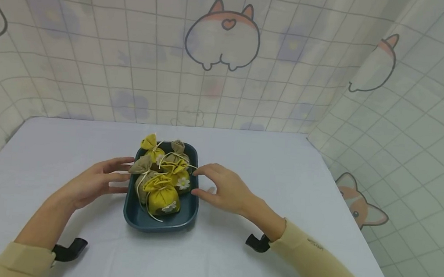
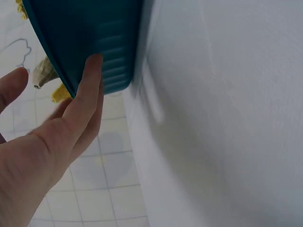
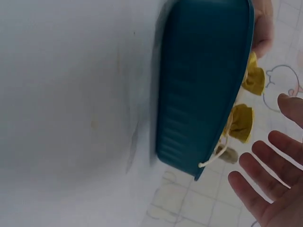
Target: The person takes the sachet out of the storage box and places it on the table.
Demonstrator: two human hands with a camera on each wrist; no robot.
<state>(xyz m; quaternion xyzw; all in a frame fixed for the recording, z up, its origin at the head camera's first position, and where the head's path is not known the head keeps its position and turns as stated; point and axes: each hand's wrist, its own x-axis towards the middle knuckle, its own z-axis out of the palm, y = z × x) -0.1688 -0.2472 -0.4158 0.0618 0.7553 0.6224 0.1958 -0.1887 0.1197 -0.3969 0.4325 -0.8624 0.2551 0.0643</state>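
Note:
A dark teal plastic tray [image 1: 158,227] sits on the table, holding several small drawstring pouches. A yellow pouch [image 1: 160,197] with a white daisy lies in front, with another yellow pouch [image 1: 179,176] behind it. A beige pouch [image 1: 145,180] leans out over the left rim. My left hand [image 1: 97,180] is at the tray's left side, its fingers extended along the outer wall, as the left wrist view shows. On the other side, my right hand [image 1: 225,187] hovers by the right rim. In the right wrist view its fingers [image 3: 265,175] are spread and hold nothing.
A white cloth covers the table [image 1: 259,168]. Behind and to the right hangs a grid-patterned curtain [image 1: 291,74] with corgi prints. Black wrist mounts [image 1: 71,250] show below both hands. A pale drawstring [image 3: 213,158] hangs over the tray's rim.

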